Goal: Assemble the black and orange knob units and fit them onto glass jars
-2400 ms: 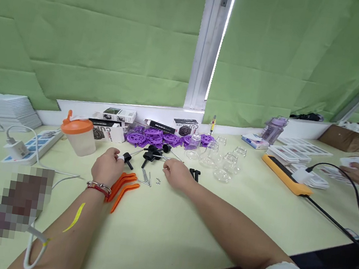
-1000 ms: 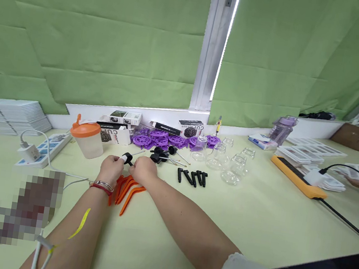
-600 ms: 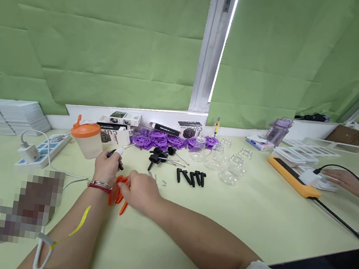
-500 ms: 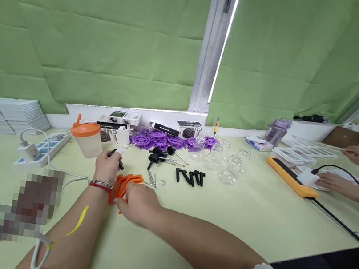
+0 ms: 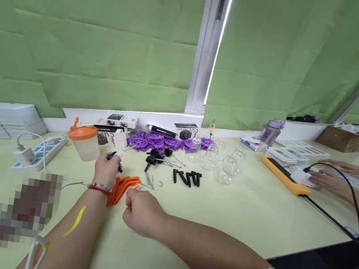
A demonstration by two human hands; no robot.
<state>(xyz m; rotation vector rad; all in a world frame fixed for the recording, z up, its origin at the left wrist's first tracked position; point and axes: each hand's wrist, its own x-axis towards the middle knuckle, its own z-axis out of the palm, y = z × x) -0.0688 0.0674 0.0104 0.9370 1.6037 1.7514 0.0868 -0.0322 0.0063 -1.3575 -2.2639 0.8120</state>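
My left hand is closed around a screwdriver with a white and black handle, its thin shaft pointing away to the upper right. A black part also shows at the fingers, and I cannot tell whether it is separate. Just right of that wrist, several bent orange plastic strips lie in a pile on the table. My right hand is closed at the pile's right side, with an orange strip showing at its fingers; most of that strip is hidden. Metal screws lie just beyond the pile.
Black levers, black fittings, purple wheels and clear cups stand or lie farther back. An orange-lidded container and a power strip are at left. A co-worker's hands work at far right, past an orange power strip.
My right hand has moved slightly right, off the middle of the orange pile, its fingers now curled in. My left hand keeps its hold on the screwdriver. The view has shifted slightly.
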